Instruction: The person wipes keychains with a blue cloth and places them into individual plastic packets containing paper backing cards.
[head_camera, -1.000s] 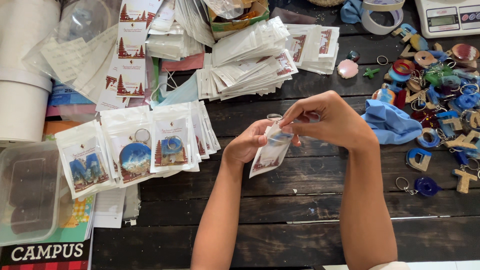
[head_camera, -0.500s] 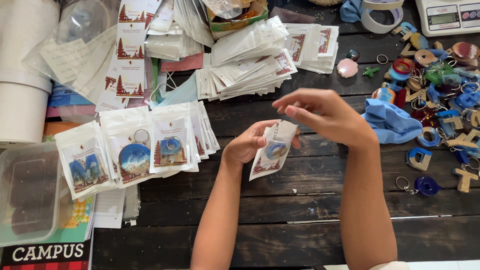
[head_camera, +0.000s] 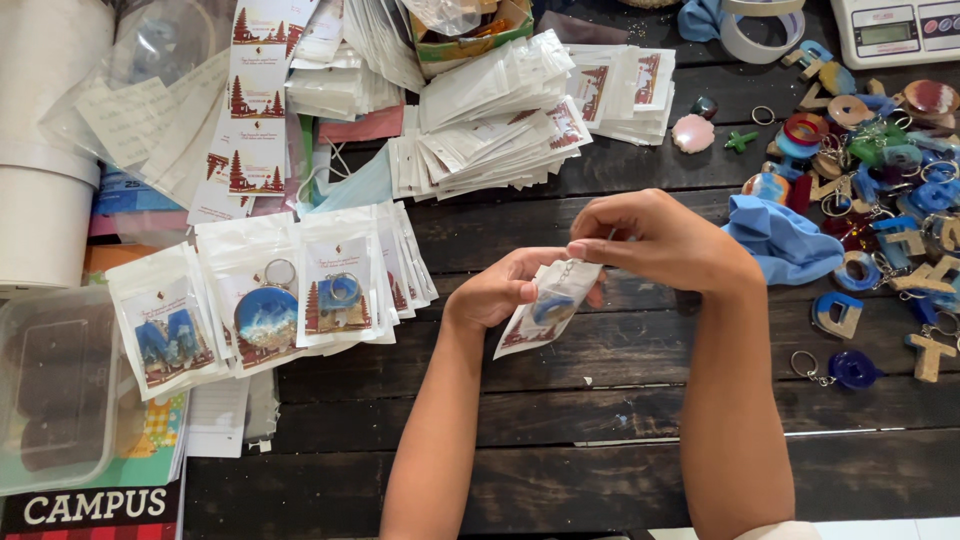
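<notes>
1. Dark wooden planks make up the table (head_camera: 560, 470), which carries everything else.
2. White and cylindrical, one big roll (head_camera: 45, 190) stands at the far left edge.
3. One clear plastic tub (head_camera: 50, 400) sits at the near left on a printed notebook (head_camera: 95, 505); what is in it is too blurred to tell.
4. Two heaps of empty clear pouches with printed cards lie far from the hands: a bigger fanned heap (head_camera: 490, 130) in the middle and a smaller stack (head_camera: 625, 90) to its right.
5. A row of filled pouches (head_camera: 270, 300) lies left of the hands; three show in front, each holding a blue keychain, with more stacked behind, too overlapped to count.
6. One crumpled blue cloth (head_camera: 785, 240) lies just right of the right wrist.
7. Loose keychains (head_camera: 880, 180), letter-shaped and round, crowd the right side; too many and tangled to count.
8. The left hand (head_camera: 495, 290) is curled, pinching the small pouch (head_camera: 548, 310) at its left edge.
9. The right hand (head_camera: 650, 240) is half closed, fingertips pressed on the pouch's top.
10. That one pouch hangs in mid-scene above the table, holding a blue keychain, long axis tilted from upper right down to lower left.
</notes>
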